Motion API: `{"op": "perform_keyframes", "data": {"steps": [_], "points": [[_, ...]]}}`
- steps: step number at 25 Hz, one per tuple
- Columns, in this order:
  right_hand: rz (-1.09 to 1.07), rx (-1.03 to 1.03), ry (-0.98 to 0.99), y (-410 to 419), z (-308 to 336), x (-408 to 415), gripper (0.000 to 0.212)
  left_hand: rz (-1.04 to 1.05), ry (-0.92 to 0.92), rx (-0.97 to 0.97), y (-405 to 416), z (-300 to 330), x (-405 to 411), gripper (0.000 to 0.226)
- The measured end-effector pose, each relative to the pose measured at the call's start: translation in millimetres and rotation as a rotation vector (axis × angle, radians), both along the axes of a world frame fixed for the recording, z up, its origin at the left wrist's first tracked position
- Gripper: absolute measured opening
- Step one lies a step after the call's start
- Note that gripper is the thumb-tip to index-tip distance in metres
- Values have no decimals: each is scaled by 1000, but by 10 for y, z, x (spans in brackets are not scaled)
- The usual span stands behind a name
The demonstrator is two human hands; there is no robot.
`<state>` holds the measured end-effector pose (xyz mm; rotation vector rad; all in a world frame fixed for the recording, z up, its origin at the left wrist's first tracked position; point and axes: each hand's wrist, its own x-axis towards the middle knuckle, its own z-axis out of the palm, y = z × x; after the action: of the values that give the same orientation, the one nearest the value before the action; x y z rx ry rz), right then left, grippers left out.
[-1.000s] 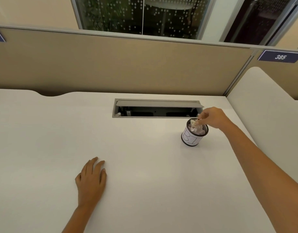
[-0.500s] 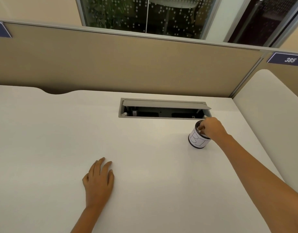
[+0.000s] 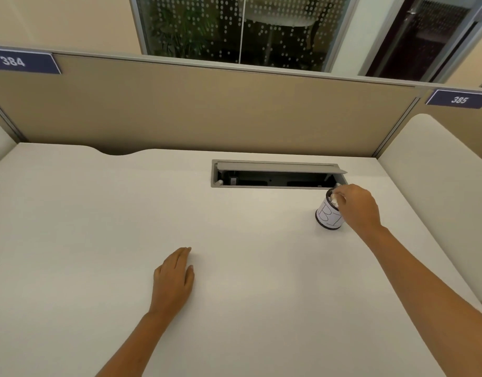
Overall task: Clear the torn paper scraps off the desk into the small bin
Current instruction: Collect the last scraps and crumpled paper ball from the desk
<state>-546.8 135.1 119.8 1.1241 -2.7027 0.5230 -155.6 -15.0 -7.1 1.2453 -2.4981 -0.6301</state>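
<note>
Fingers of the left hand (image 3: 174, 278), spread half a second before, lay closed together and flat on the desk (image 3: 71, 240). The right hand (image 3: 355, 206) stayed over the small bin (image 3: 327, 217), fingers curled and pinching white paper scraps (image 3: 334, 200) at its rim. Scraps filled the bin's mouth. Just behind it the cable tray (image 3: 275, 175) stood open, under the beige partition (image 3: 207, 110), between plates 384 (image 3: 14, 61) and 385 (image 3: 458, 99).

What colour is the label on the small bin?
White, with hand-drawn dark letters, on the small bin; the head view shows it.
</note>
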Motion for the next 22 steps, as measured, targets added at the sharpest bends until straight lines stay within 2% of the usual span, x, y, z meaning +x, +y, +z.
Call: {"op": "perform_keyframes", "data": {"steps": [5,9,13,18,22], "points": [[62,-67,-74,106,-381,966,22,18,-76,-63,-20,95,530,54],[136,-24,-103,180,-740,1682,22,3,-186,-76,17,49,918,72],[134,93,-100,320,-1093,2221,28,-23,-214,-67,78,16,1067,73],[123,215,-68,531,-1365,2496,46,-64,-237,-53,220,-62,1070,71],[126,285,-115,597,-1456,2469,61,-65,-248,-65,302,-119,1044,71]]}}
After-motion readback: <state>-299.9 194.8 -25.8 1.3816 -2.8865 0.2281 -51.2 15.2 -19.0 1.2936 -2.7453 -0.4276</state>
